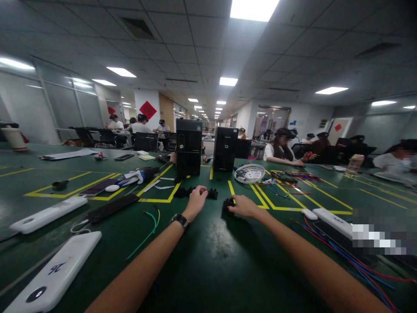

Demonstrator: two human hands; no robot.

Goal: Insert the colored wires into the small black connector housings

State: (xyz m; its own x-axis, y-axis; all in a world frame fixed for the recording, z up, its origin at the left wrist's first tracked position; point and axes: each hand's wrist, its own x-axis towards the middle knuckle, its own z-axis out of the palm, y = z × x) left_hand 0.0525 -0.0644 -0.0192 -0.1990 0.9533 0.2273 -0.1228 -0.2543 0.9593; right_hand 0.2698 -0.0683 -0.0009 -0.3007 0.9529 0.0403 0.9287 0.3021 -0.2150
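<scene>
Several black parts point(213, 194) lie on the green table point(221, 274) before two black towers point(189, 150). The left hand point(196, 201) curls loosely among them, its grip unclear; the right hand point(243, 205) pinches another black piece point(226, 204), fingers nearly closed.

Both forearms bare, in from the bottom edge, converging toward mid-view. Left forearm point(141, 266) angled up and right, left hand point(196, 200) with fingers bent, tips pointing right; can't tell if it grips. Right forearm point(309, 256) angled up and left, right hand point(243, 206) pinched, fingers pointing left. Hands apart, right slightly lower in view. Neither crosses the other.
</scene>
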